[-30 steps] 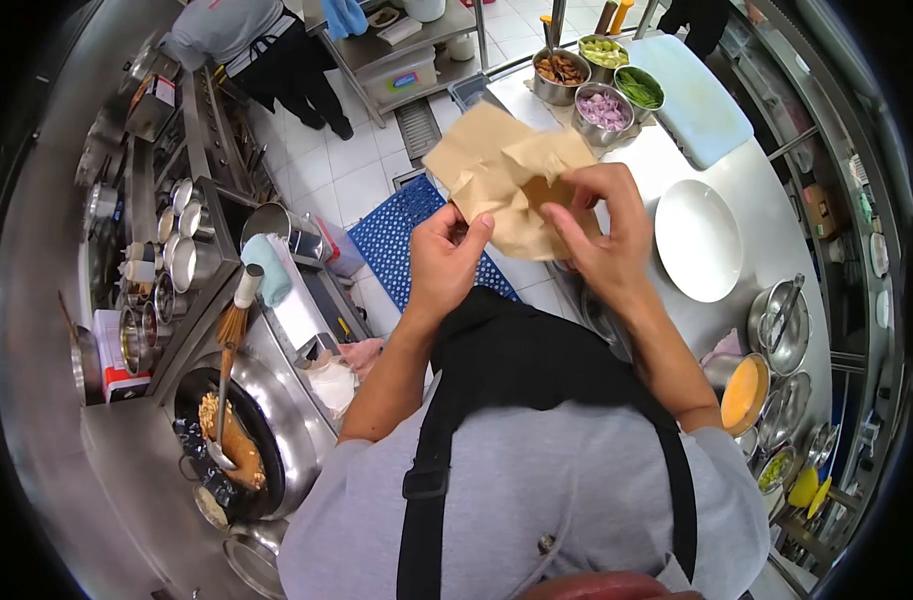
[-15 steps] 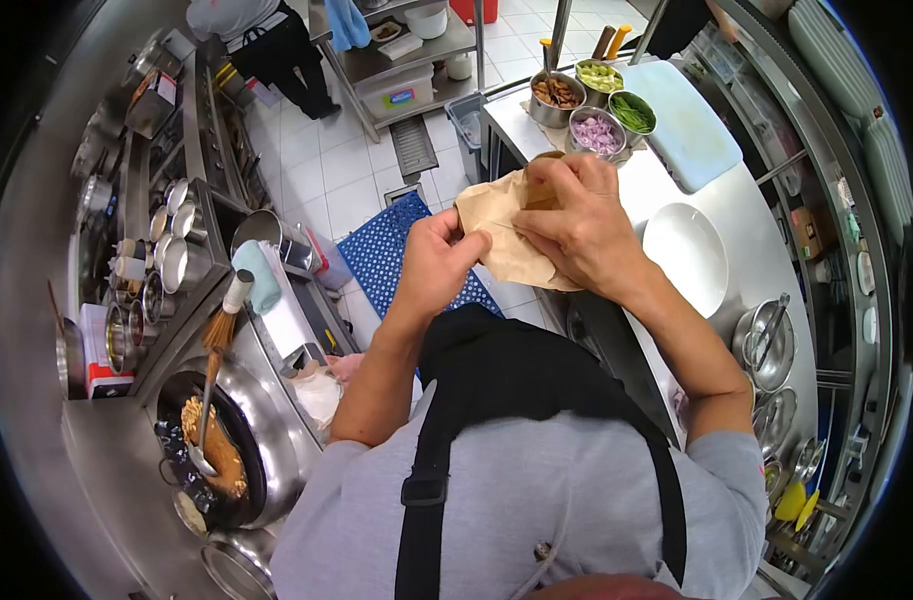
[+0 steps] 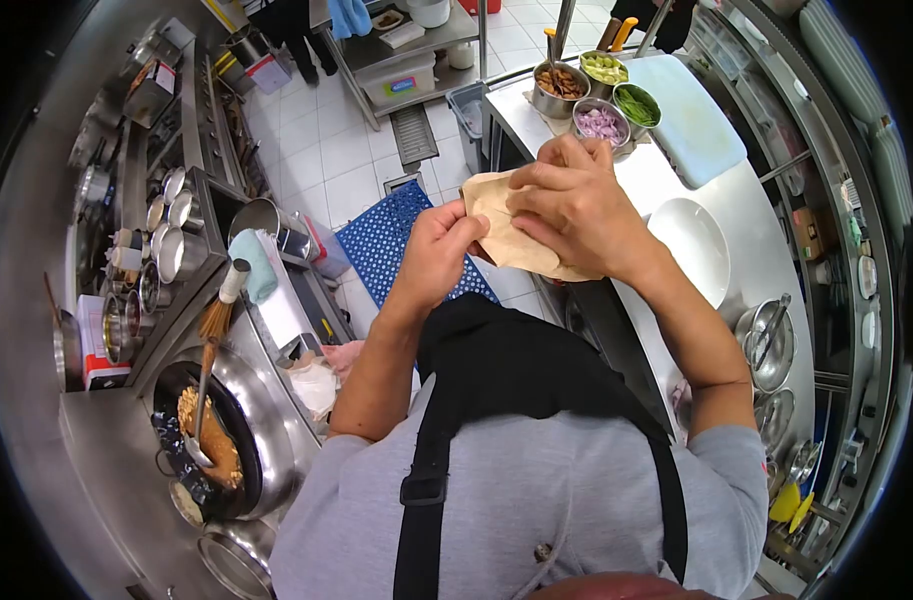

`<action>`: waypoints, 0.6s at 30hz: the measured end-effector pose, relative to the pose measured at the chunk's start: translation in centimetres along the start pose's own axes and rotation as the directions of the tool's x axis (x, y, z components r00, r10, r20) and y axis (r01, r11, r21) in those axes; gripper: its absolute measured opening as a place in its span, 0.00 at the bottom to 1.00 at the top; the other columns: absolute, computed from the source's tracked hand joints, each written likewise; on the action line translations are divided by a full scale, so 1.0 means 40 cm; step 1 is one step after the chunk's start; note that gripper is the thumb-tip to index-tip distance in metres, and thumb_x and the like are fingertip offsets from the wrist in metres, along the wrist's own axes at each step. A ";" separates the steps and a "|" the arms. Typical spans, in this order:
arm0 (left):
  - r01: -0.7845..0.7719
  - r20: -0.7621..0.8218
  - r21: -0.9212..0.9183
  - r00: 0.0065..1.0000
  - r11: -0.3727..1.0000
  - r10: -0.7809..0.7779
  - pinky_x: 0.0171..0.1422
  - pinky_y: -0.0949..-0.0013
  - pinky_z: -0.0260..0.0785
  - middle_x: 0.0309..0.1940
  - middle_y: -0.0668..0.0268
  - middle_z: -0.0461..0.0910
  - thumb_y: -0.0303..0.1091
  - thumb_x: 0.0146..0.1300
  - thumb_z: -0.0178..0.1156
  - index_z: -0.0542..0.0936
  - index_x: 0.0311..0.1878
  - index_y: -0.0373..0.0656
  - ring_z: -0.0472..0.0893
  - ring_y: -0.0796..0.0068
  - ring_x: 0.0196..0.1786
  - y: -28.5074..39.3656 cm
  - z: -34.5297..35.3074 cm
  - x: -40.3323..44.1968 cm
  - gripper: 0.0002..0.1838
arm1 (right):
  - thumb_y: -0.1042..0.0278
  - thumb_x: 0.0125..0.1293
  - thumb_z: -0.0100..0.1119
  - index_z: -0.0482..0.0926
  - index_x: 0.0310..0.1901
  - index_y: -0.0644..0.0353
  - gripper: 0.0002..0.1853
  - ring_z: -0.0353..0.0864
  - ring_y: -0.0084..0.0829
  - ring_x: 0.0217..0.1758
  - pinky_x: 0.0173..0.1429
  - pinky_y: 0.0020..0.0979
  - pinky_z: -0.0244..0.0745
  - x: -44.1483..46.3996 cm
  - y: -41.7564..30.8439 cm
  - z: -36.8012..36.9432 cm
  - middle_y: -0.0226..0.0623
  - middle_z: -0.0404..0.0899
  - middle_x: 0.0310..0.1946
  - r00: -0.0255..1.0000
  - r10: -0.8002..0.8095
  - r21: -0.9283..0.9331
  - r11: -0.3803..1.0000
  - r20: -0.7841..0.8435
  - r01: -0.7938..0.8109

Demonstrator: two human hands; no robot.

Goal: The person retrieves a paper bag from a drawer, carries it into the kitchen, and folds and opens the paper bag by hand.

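Brown paper (image 3: 511, 245), creased and pale tan, is held up in front of my chest; whether it is a bag or a folded sheet I cannot tell. My left hand (image 3: 434, 250) pinches its left edge, thumb on the near face. At the upper right, my right hand (image 3: 581, 210) has curled fingers gripping the same paper and covering part of it. Just beyond my right hand stands a steel pot of chopped purple onion (image 3: 598, 124). To the right of that wrist a white bowl (image 3: 689, 250) sits on the steel counter (image 3: 766, 265).
Pots of brown pieces (image 3: 558, 88), pale green slices (image 3: 603, 68) and cut greens (image 3: 636, 106) stand near a light-blue cutting board (image 3: 686, 120). On the left, a wok (image 3: 256, 440) holds brown food with a ladle (image 3: 198, 445). A blue patterned mat (image 3: 376, 240) covers floor tiles.
The paper and both hands have shifted slightly, and my right fingers have changed position on the paper. In the background, the person at upper left has moved mostly out of view.
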State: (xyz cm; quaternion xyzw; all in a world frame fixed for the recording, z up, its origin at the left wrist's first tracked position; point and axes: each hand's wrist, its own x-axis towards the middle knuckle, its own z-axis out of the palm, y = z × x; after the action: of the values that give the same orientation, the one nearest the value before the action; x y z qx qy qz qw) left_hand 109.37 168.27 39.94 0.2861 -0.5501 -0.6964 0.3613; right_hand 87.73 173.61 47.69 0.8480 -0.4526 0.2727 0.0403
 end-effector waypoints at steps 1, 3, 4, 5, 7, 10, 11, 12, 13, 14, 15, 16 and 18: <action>0.005 -0.001 -0.005 1.000 1.000 -0.005 0.38 0.75 0.74 0.32 0.68 0.84 0.32 0.73 0.56 0.84 0.42 0.32 0.81 0.82 0.31 0.003 0.000 -0.003 0.12 | 0.65 0.57 0.73 0.87 0.35 0.54 0.07 0.76 0.33 0.57 0.63 0.44 0.62 -0.001 0.000 0.006 0.23 0.84 0.46 1.000 0.006 -0.011 1.000 0.004 -0.006; 0.013 -0.002 -0.015 1.000 1.000 -0.013 0.38 0.75 0.74 0.31 0.68 0.84 0.32 0.73 0.57 0.84 0.41 0.33 0.81 0.82 0.31 0.013 0.003 -0.006 0.12 | 0.65 0.56 0.73 0.87 0.35 0.54 0.06 0.76 0.32 0.57 0.63 0.44 0.62 -0.004 -0.002 0.012 0.24 0.84 0.45 1.000 0.017 -0.036 0.999 0.012 -0.017; 0.021 0.000 -0.023 1.000 1.000 -0.021 0.38 0.74 0.74 0.31 0.68 0.84 0.32 0.73 0.56 0.83 0.40 0.33 0.81 0.82 0.31 0.008 0.001 -0.004 0.12 | 0.66 0.56 0.73 0.87 0.36 0.54 0.07 0.76 0.32 0.57 0.63 0.44 0.62 -0.004 -0.005 0.010 0.24 0.84 0.44 1.000 0.024 -0.015 1.000 0.016 -0.023; 0.026 0.002 -0.030 1.000 0.999 -0.026 0.38 0.74 0.74 0.31 0.68 0.84 0.32 0.73 0.56 0.83 0.40 0.34 0.81 0.81 0.31 0.001 -0.004 -0.001 0.12 | 0.66 0.55 0.73 0.87 0.36 0.54 0.08 0.77 0.32 0.57 0.64 0.44 0.62 -0.002 -0.008 0.007 0.24 0.84 0.44 0.999 0.028 0.004 1.000 0.019 -0.028; 0.048 -0.013 -0.066 0.999 0.997 -0.049 0.38 0.74 0.74 0.31 0.68 0.84 0.32 0.74 0.55 0.83 0.39 0.34 0.81 0.81 0.30 -0.005 -0.006 -0.002 0.12 | 0.67 0.54 0.74 0.87 0.38 0.54 0.09 0.77 0.32 0.56 0.65 0.45 0.62 -0.003 -0.014 0.007 0.24 0.84 0.43 0.999 0.029 0.027 0.999 0.018 -0.029; 0.085 -0.044 -0.149 0.995 0.985 -0.092 0.36 0.75 0.72 0.29 0.69 0.82 0.33 0.74 0.54 0.82 0.40 0.35 0.79 0.82 0.29 -0.002 0.001 -0.002 0.12 | 0.69 0.53 0.74 0.87 0.40 0.54 0.12 0.78 0.32 0.55 0.67 0.46 0.63 -0.005 -0.017 0.009 0.24 0.84 0.42 1.000 0.013 0.021 1.000 0.000 -0.013; 0.103 -0.044 -0.176 0.993 0.979 -0.112 0.35 0.75 0.71 0.29 0.69 0.82 0.34 0.75 0.53 0.82 0.41 0.35 0.78 0.82 0.28 0.005 0.001 -0.003 0.13 | 0.69 0.52 0.74 0.87 0.41 0.54 0.13 0.78 0.32 0.55 0.68 0.46 0.63 -0.006 -0.015 0.013 0.24 0.84 0.42 1.000 0.012 0.015 1.000 -0.004 -0.012; 0.121 -0.042 -0.203 0.990 0.972 -0.132 0.34 0.75 0.70 0.29 0.69 0.81 0.34 0.75 0.53 0.82 0.41 0.36 0.77 0.82 0.28 0.009 -0.001 -0.002 0.13 | 0.69 0.52 0.75 0.87 0.42 0.54 0.14 0.78 0.32 0.55 0.68 0.47 0.63 -0.008 -0.012 0.016 0.24 0.84 0.42 1.000 0.011 0.007 1.000 -0.009 -0.011; 0.125 0.018 -0.258 0.992 0.958 -0.125 0.41 0.74 0.72 0.34 0.67 0.83 0.32 0.75 0.53 0.82 0.45 0.34 0.79 0.80 0.34 -0.003 -0.017 0.000 0.12 | 0.69 0.52 0.75 0.87 0.42 0.54 0.13 0.78 0.32 0.54 0.68 0.46 0.63 -0.012 -0.008 0.019 0.24 0.84 0.42 1.000 0.003 0.003 1.000 -0.024 -0.003; 0.131 0.075 -0.311 0.991 0.941 -0.113 0.48 0.73 0.73 0.38 0.65 0.84 0.30 0.75 0.52 0.81 0.48 0.33 0.82 0.78 0.40 -0.025 -0.045 0.005 0.12 | 0.70 0.53 0.74 0.87 0.42 0.54 0.13 0.78 0.32 0.54 0.68 0.46 0.63 -0.014 -0.005 0.022 0.24 0.85 0.41 0.999 -0.007 0.000 1.000 -0.039 0.007; 0.140 0.129 -0.363 0.987 0.921 -0.099 0.54 0.72 0.75 0.43 0.62 0.86 0.28 0.75 0.52 0.81 0.51 0.31 0.84 0.76 0.46 -0.028 -0.055 0.009 0.12 | 0.70 0.54 0.74 0.87 0.42 0.54 0.12 0.79 0.32 0.53 0.68 0.46 0.63 -0.015 -0.001 0.024 0.24 0.85 0.41 0.998 -0.018 -0.002 1.000 -0.055 0.018; 0.127 0.088 -0.324 0.991 0.937 -0.103 0.55 0.72 0.75 0.43 0.62 0.86 0.28 0.75 0.52 0.81 0.51 0.31 0.84 0.76 0.45 -0.033 -0.056 0.013 0.12 | 0.70 0.54 0.74 0.87 0.41 0.54 0.12 0.79 0.32 0.53 0.68 0.46 0.63 -0.017 0.005 0.024 0.24 0.85 0.41 0.999 -0.016 0.028 0.999 -0.049 0.017; 0.112 0.003 -0.245 0.993 0.963 -0.115 0.56 0.71 0.76 0.43 0.62 0.86 0.28 0.74 0.51 0.81 0.52 0.30 0.85 0.76 0.45 -0.040 -0.043 0.011 0.13 | 0.70 0.55 0.74 0.87 0.41 0.54 0.10 0.79 0.31 0.52 0.67 0.45 0.63 -0.025 0.016 0.025 0.24 0.84 0.41 0.999 -0.008 0.095 0.995 -0.032 0.011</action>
State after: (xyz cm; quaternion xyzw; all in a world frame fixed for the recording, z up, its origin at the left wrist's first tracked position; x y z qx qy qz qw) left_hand 110.18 167.16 37.98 0.2745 -0.4407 -0.7768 0.3564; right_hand 87.23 173.68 46.21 0.8468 -0.4342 0.3071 0.0082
